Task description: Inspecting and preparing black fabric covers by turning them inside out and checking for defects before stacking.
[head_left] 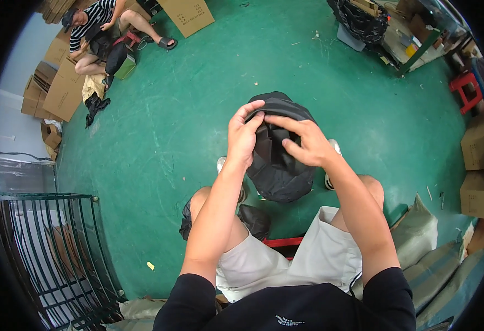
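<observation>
A black fabric pouch-like piece (282, 179) with a wide opening and a folded rim hangs between my knees; its exact kind I cannot tell. My left hand (245, 132) pinches the rim at its left side, thumb on the near side and fingers over the far side. Reaching in from the right, my right hand (308, 140) has its fingers stretched along the rim toward my left thumb. Its thumb stands apart over the opening. Another black bundle (254, 222) lies beside my left leg, partly hidden by it.
A red stool edge (283, 241) shows beneath me. Sacks (418, 229) lie at my right, and a green metal rack (54, 243) stands at my left. Cardboard boxes (476, 193) line the right side. Far left, a seated person (96, 33) handles dark cloth.
</observation>
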A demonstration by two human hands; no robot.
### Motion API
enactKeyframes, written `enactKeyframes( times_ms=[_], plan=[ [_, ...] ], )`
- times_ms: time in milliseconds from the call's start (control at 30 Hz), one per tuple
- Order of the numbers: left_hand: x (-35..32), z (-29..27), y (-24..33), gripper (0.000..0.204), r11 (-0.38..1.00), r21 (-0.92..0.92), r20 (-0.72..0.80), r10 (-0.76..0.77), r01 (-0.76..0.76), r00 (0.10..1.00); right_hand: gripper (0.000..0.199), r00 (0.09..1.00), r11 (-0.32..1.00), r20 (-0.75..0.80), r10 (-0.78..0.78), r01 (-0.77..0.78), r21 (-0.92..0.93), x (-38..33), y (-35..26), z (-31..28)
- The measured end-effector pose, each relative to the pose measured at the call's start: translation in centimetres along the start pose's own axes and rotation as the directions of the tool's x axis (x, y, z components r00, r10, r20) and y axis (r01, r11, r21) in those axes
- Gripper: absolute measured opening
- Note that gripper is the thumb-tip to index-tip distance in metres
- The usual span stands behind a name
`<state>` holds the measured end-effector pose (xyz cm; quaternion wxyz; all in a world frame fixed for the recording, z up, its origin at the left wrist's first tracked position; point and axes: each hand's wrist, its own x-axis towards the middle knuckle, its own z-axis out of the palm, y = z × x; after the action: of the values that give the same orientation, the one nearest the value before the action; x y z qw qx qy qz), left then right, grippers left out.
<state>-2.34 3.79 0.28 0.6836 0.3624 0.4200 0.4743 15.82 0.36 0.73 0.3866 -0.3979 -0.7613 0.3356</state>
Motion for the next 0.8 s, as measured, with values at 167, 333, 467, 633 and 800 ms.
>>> enactKeyframes(
  times_ms=[167,333,467,633,800],
  plan=[
    [0.2,-0.7,-0.2,0.02,0.992,0.111,-0.057,0.072,-0.065,0.996,0.054,0.963,0.992,-0.267,-0.03,-0.004,-0.126,-0.4,0.9,-0.5],
    [-0.3,-0.8,-0.2,0.025,0.999,0.003,0.185,-0.034,0.034,0.982,0.044,0.818,0.962,-0.557,-0.142,-0.018,-0.272,0.0,1.6,0.2],
    [-0.4,-1.0,0.2,0.036,0.971,-0.198,0.278,-0.076,0.134,0.958,0.04,0.714,0.984,-0.678,-0.173,0.097,-0.15,0.3,1.4,0.8],
    [-0.9,-1.7,0.7,0.051,0.726,-0.601,0.471,-0.015,0.333,0.882,0.046,0.772,0.946,-0.551,0.316,-0.296,0.128,0.1,1.7,-1.0],
    [-1.4,-2.3,0.6,0.052,0.718,-0.651,0.388,0.037,0.246,0.921,0.064,0.664,0.597,-0.091,0.742,-0.595,0.538,0.0,2.9,-1.2]
  ],
)
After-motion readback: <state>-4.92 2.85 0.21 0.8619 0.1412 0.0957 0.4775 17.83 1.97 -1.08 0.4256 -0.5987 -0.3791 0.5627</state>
